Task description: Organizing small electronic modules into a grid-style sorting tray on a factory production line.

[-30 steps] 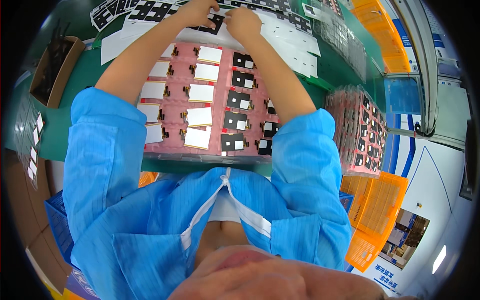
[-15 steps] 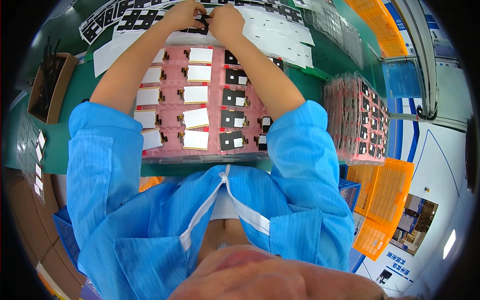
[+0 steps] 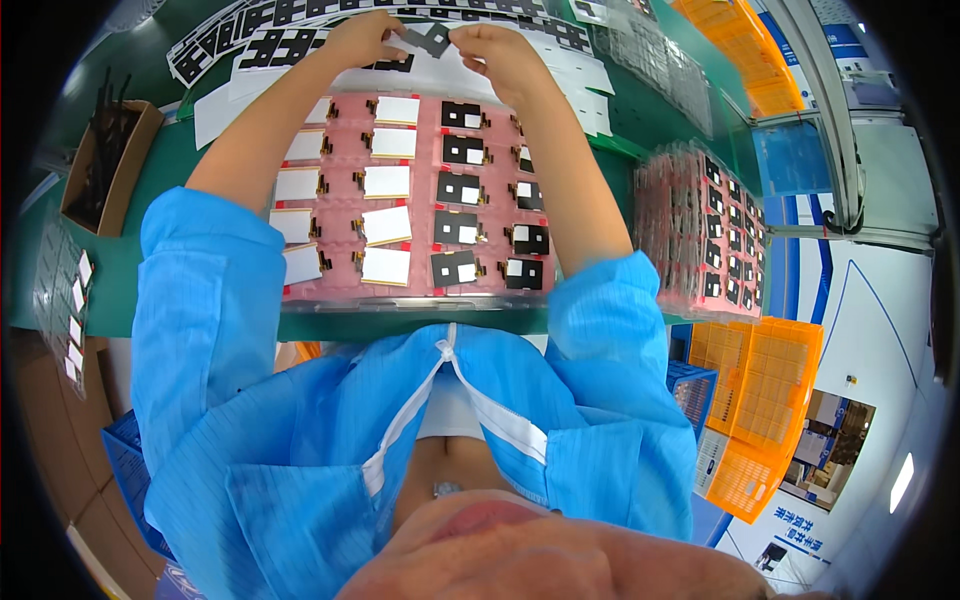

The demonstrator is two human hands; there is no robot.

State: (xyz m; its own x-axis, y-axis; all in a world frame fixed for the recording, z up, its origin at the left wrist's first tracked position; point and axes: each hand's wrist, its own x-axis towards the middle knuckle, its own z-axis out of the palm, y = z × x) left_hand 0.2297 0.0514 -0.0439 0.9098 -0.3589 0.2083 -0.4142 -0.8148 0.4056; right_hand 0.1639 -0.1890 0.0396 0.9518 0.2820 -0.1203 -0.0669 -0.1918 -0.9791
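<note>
Above the far edge of the pink tray, a thin black die-cut sticker (image 3: 427, 39) is stretched between my two hands. My left hand (image 3: 360, 41) pinches its left end, and the fingertips of my right hand (image 3: 507, 63) grip its right corner. Below them lies the pink tray (image 3: 345, 205), holding rows of small flat modules with flex tails. White-faced modules (image 3: 387, 183) fill the left columns; black-covered modules (image 3: 463, 150) with white squares fill the right ones. My right forearm hides part of the rightmost column. Under my hands are white sheets (image 3: 265, 82) and a sheet of black stickers (image 3: 275, 48).
To the right stands a stack of filled clear trays (image 3: 690, 235); more clear trays (image 3: 665, 75) lie beyond. A cardboard box (image 3: 140, 150) with dark strips sits at left, near a clear tray (image 3: 60, 300). Orange crates (image 3: 760, 390) stand lower right.
The black sticker has come up off the sheet, now raised between both hands. My right hand has moved right, away from my left, and its forearm uncovers more black-covered modules.
</note>
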